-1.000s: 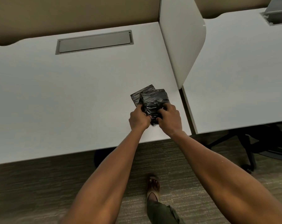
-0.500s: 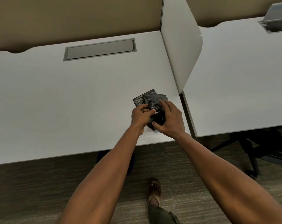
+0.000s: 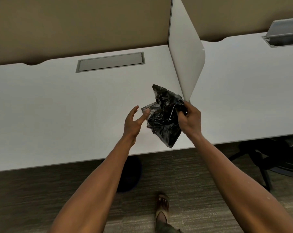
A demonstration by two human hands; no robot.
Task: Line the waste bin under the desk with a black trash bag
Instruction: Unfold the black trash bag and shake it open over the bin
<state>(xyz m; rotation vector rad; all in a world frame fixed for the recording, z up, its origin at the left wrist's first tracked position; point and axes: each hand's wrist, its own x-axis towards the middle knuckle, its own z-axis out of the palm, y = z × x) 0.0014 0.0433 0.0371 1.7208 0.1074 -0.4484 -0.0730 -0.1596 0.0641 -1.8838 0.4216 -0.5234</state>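
Observation:
A crumpled black trash bag (image 3: 164, 118) hangs above the white desk (image 3: 58, 106), partly unfolded. My right hand (image 3: 190, 120) grips its right side. A second folded black bag (image 3: 148, 109) lies flat on the desk under it. My left hand (image 3: 134, 121) hovers just left of the bags, fingers spread and holding nothing. Under the desk's front edge a dark round waste bin (image 3: 129, 174) shows partly, its top hidden by the desk.
A white divider panel (image 3: 186, 56) stands right of the bags between two desks. A grey cable hatch (image 3: 110, 62) sits at the desk's back. A black office chair base (image 3: 268, 158) is at the right. My sandalled foot (image 3: 162, 209) rests on the carpet.
My right hand has lifted one bag off the desk and it has started to unfold. My left hand has let go and opened. The view has tilted down slightly.

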